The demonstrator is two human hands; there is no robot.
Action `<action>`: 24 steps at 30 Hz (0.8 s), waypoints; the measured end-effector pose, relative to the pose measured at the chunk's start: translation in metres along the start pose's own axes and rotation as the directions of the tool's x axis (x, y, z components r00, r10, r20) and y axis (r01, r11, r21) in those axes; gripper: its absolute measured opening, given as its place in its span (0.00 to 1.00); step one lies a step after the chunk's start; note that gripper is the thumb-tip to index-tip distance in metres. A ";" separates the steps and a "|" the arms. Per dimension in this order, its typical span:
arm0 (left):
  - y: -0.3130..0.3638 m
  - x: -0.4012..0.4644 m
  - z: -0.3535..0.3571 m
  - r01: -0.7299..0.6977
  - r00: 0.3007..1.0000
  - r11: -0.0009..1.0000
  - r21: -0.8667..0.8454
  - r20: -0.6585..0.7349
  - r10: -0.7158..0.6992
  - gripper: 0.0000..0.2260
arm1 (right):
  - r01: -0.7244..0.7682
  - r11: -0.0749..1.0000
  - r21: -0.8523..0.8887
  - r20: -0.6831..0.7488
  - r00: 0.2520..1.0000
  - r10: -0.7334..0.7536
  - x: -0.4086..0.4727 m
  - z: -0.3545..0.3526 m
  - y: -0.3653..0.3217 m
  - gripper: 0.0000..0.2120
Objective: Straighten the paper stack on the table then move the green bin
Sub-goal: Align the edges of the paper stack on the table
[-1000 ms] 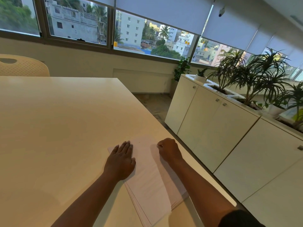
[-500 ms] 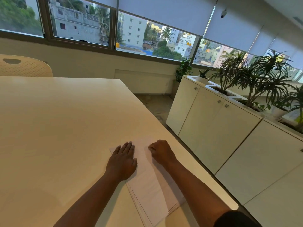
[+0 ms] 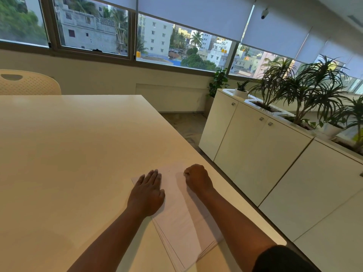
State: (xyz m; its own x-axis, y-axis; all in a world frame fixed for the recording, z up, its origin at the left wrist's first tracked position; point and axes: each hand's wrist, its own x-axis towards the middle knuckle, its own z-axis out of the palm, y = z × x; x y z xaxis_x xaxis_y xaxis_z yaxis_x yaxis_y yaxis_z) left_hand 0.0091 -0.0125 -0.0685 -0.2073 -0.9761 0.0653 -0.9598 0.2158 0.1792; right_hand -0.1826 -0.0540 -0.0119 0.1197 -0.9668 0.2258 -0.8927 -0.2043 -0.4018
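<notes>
A stack of white paper [image 3: 177, 209] lies near the right edge of the white table [image 3: 78, 154], its sheets fanned out and skewed at the near end. My left hand [image 3: 147, 193] rests flat on the stack's left side with fingers straight. At the stack's far right corner, my right hand [image 3: 197, 178] has its fingers curled over the paper. No green bin is in view.
A cream chair [image 3: 27, 83] stands at the table's far left. White cabinets [image 3: 255, 154] topped with potted plants [image 3: 306, 91] run along the right, across a narrow strip of floor. Windows line the far wall.
My right hand has slid slightly left along the stack's far edge, closer to my left hand. The left hand has stayed flat on the paper.
</notes>
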 end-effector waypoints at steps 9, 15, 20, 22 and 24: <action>-0.002 0.002 0.002 -0.010 1.000 1.000 0.008 0.005 0.010 0.27 | 0.101 0.994 0.044 0.076 0.992 -0.104 -0.056 0.003 0.005 0.11; 0.000 0.002 0.001 -0.010 1.000 1.000 0.000 0.014 0.010 0.28 | 0.005 1.000 -0.018 -0.014 1.000 -0.005 -0.048 -0.002 0.008 0.11; -0.001 0.001 0.001 -0.017 1.000 1.000 0.002 0.015 0.017 0.28 | 0.153 0.981 0.118 0.089 0.983 -0.164 -0.070 0.011 -0.009 0.10; -0.001 0.001 0.001 -0.017 1.000 1.000 -0.001 0.012 0.017 0.28 | 0.060 0.993 0.104 0.052 0.997 -0.066 -0.064 0.001 0.005 0.10; 0.000 0.001 0.000 -0.015 1.000 1.000 0.002 0.015 0.015 0.28 | -0.030 0.998 0.050 0.019 0.999 0.029 -0.054 -0.010 0.018 0.12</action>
State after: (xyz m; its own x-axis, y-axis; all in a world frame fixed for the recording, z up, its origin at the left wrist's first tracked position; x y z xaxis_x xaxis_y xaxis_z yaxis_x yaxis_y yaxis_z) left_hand 0.0092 -0.0135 -0.0690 -0.2248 -0.9729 0.0536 -0.9570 0.2308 0.1758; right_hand -0.2094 -0.0041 -0.0219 0.1021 -0.9751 0.1969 -0.8732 -0.1827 -0.4519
